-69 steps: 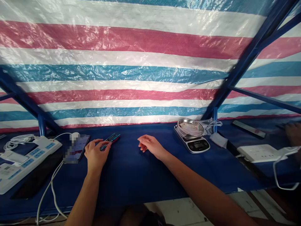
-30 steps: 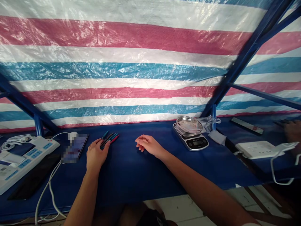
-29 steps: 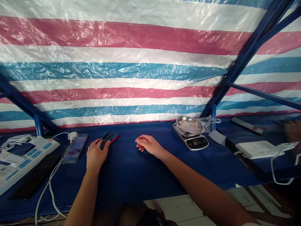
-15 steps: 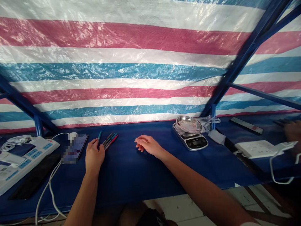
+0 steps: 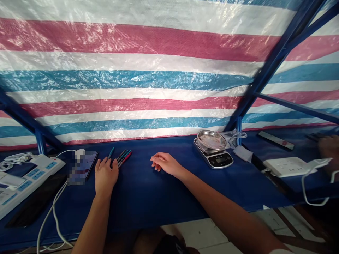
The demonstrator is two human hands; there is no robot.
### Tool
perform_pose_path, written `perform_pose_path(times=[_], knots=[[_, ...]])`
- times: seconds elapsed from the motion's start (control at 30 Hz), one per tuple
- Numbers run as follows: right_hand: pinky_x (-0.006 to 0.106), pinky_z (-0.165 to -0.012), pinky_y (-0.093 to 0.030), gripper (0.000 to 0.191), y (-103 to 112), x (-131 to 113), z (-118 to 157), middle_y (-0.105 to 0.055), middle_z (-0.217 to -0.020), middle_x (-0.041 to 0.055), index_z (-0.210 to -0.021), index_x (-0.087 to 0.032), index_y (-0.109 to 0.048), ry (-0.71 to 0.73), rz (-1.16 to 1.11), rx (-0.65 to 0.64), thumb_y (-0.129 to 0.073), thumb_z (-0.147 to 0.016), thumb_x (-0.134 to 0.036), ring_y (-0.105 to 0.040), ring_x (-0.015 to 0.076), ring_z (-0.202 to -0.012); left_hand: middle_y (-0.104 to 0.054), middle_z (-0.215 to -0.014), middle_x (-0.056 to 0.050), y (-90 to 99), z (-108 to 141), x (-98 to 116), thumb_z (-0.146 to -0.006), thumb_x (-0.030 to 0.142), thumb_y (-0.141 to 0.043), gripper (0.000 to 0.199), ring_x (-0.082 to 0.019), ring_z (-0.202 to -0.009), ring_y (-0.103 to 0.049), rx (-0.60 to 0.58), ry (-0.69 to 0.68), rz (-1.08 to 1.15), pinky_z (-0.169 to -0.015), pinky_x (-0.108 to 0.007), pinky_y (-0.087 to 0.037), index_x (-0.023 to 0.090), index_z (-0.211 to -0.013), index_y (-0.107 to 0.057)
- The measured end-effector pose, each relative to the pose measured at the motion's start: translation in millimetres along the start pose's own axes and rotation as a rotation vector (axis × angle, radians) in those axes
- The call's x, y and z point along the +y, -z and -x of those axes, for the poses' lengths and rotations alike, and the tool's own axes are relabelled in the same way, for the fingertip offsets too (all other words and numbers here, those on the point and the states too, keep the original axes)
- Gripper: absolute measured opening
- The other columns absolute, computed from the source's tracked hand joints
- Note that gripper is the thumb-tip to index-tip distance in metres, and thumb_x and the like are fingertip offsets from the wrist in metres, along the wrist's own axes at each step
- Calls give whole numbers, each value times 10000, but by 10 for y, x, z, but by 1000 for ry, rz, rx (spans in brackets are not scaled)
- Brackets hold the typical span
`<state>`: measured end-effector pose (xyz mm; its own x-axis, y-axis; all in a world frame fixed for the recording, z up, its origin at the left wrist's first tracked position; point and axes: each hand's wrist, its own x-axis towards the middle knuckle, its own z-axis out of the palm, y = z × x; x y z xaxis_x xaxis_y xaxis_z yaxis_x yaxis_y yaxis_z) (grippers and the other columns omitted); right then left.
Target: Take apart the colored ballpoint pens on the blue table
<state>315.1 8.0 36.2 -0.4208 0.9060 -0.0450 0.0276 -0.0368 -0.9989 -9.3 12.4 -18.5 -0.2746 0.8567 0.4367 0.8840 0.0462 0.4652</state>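
Observation:
My left hand [image 5: 106, 175] lies palm down on the blue table with its fingers apart. Just beyond its fingertips is a teal pen [image 5: 111, 152] on the tabletop. Several more pens lie side by side to the right of that hand, among them a red pen [image 5: 125, 158] and dark pens [image 5: 121, 154] with teal parts; their near ends are partly hidden by the hand. My right hand [image 5: 166, 163] is at the middle of the table, its fingers loosely curled with gaps between them and nothing held.
A kitchen scale [image 5: 217, 158] with a metal bowl [image 5: 212, 139] stands right of my right hand. To the left are a phone [image 5: 86, 164], a white power strip [image 5: 34, 180] and cables [image 5: 54, 208]. Another person's hand [image 5: 328, 146] shows at the far right, near a phone [image 5: 275, 140].
The fingers of my left hand have spread and come off the teal pen, which now lies before them. My right hand keeps its pose. The view has shifted slightly.

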Motion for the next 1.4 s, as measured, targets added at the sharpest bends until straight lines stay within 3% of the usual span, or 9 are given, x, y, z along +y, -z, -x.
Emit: perform_pose_path(times=[0.3, 0.53, 0.6, 0.7, 0.83, 1.03, 1.13, 1.27, 1.4], knots=[[281, -679, -561, 394, 11, 33, -15, -754, -946, 72, -1054, -181, -745, 13, 9, -18, -700, -1001, -569, -697, 157, -759, -561, -1561, -246, 71, 45, 79, -1054, 367, -373, 533, -423, -1457, -519, 33, 26, -24, -1261, -590, -384, 51, -1295, -727], [275, -655, -556, 384, -11, 20, -12, -752, -929, 66, -1042, -186, -723, 3, -18, 5, -734, -981, -564, -685, 151, -733, -621, -1525, -128, 349, 194, 573, -1049, 334, -518, 404, -300, -1402, -602, 194, -193, 193, -1239, -442, -463, 180, -1369, -710], [272, -630, -555, 417, -14, 33, -22, -750, -926, 52, -1187, -203, -694, 14, -47, 37, -765, -963, -549, -694, 156, -727, -676, -1467, -101, 351, 286, 730, -1047, 332, -541, 348, -288, -1352, -648, 140, -253, 266, -1219, -445, -493, 218, -1302, -748], [276, -591, -562, 657, -14, 53, -38, -744, -945, 26, -1464, -266, -565, 34, -114, 102, -820, -919, -531, -712, 172, -724, -735, -1394, -83, 279, 388, 853, -1047, 318, -533, 311, -290, -1337, -676, -79, -402, 365, -1201, -476, -522, 249, -1203, -793], [270, -600, -560, 488, -16, 84, -54, -740, -922, 46, -1226, -206, -724, 57, -116, 79, -831, -897, -551, -698, 161, -724, -756, -1373, -72, 204, 415, 861, -1054, 272, -515, 318, -259, -1290, -713, -253, -525, 479, -1148, -447, -570, 263, -1178, -808], [278, -584, -545, 445, -17, 106, -80, -747, -853, 54, -1002, -184, -711, 47, -120, 172, -815, -887, -601, -691, 163, -692, -795, -1244, -107, 212, 390, 864, -1012, 413, -650, 199, -272, -1082, -777, -231, -290, 547, -1003, -459, -628, 234, -1069, -715], [275, -570, -537, 456, -5, 95, -89, -750, -840, 55, -949, -190, -670, 36, -135, 218, -781, -905, -630, -696, 165, -680, -800, -1183, -117, 187, 376, 833, -945, 518, -757, 354, -249, -929, -783, -211, -86, 628, -883, -423, -649, 221, -1116, -669], [267, -571, -534, 417, -12, 91, -81, -755, -840, 53, -950, -190, -667, 54, -97, 179, -750, -938, -599, -687, 151, -659, -800, -1129, -119, 149, 333, 763, -871, 570, -833, 529, -273, -1021, -784, -201, 50, 828, -975, -446, -631, 195, -1211, -679], [259, -580, -551, 332, -31, 123, -78, -764, -889, 60, -1043, -184, -711, 99, -31, 169, -777, -919, -485, -705, 163, -720, -806, -1101, -124, 156, 288, 718, -826, 596, -866, 496, -305, -1080, -779, -220, 147, 930, -1045, -478, -603, 179, -1070, -753]])
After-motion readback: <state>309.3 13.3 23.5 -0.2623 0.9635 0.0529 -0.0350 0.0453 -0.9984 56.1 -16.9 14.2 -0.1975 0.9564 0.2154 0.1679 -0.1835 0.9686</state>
